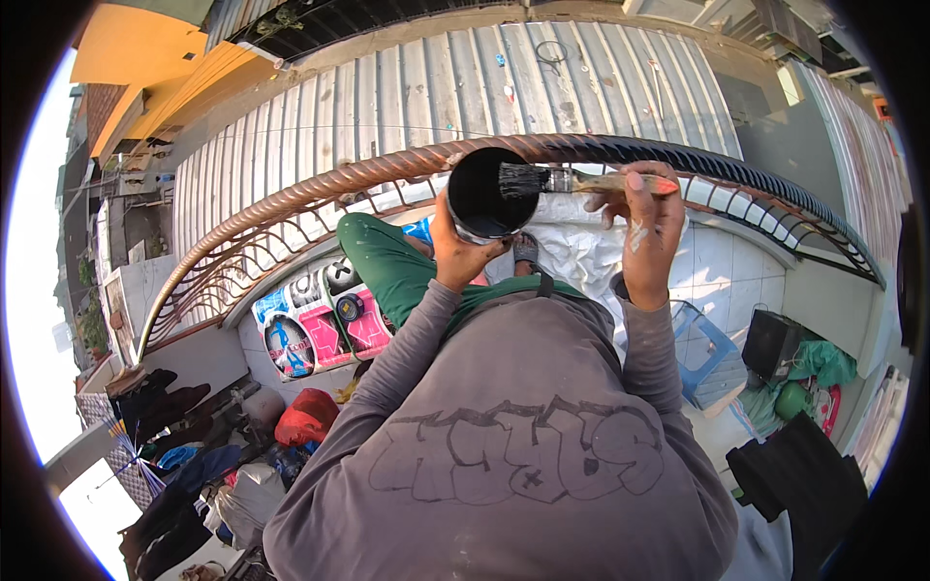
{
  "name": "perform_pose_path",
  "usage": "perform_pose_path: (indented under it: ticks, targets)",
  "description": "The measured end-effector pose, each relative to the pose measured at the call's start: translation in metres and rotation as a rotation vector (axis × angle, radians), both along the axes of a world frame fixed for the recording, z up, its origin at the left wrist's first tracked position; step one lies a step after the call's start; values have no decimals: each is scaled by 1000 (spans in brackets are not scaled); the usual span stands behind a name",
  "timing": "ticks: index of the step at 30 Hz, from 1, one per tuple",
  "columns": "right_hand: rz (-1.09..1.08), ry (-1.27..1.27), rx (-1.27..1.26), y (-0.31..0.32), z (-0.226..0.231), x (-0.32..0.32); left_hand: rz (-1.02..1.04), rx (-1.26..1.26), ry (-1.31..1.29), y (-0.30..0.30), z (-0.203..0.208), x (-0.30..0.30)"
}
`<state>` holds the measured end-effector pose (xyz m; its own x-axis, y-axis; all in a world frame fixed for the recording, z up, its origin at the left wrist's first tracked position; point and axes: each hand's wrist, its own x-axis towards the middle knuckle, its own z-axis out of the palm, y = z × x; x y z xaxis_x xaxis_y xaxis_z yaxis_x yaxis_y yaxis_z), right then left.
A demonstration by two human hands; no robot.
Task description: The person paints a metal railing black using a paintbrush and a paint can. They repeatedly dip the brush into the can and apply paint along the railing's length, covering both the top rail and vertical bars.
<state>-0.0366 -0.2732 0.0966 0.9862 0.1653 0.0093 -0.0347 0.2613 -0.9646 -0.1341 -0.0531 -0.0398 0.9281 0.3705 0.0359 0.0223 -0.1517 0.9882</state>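
Note:
My left hand (457, 244) is wrapped round the side of a round can (481, 230) with dark paint inside. In my right hand (647, 228) is a paintbrush (610, 182), gripped by its wooden handle with a reddish end. The dark, paint-coated bristles lie over the can's mouth at its right side. Just beyond the can runs a twisted metal railing (320, 186), brown along the left and middle. Its right stretch is coated glossy black.
A blue plastic stool (705, 353) and a black box (772, 346) stand at the right. White sheeting (572, 242) covers tiles below the railing. A pink-and-white patterned panel (320, 324) lies left of my green-trousered leg. Clothes and bags (247, 499) crowd the lower left. Corrugated roofing (436, 92) spreads beyond the railing.

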Motion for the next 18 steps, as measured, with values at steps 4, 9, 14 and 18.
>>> perform_pose_path:
  ticks: [4, 9, 14, 18]
  targets:
    - [-80, -92, -153, 0, -5, 1, 61, 165, -69, -4, 15, 0]
    - [-168, -32, -176, -5, -23, 16, 113, 219, -134, -4, 29, 2]
    - [-43, 19, 83, -1, -33, 27, 146, 166, -158, -3, 33, -1]
    - [-89, -38, 34, 14, -34, 24, 161, 228, -173, -1, 32, -4]
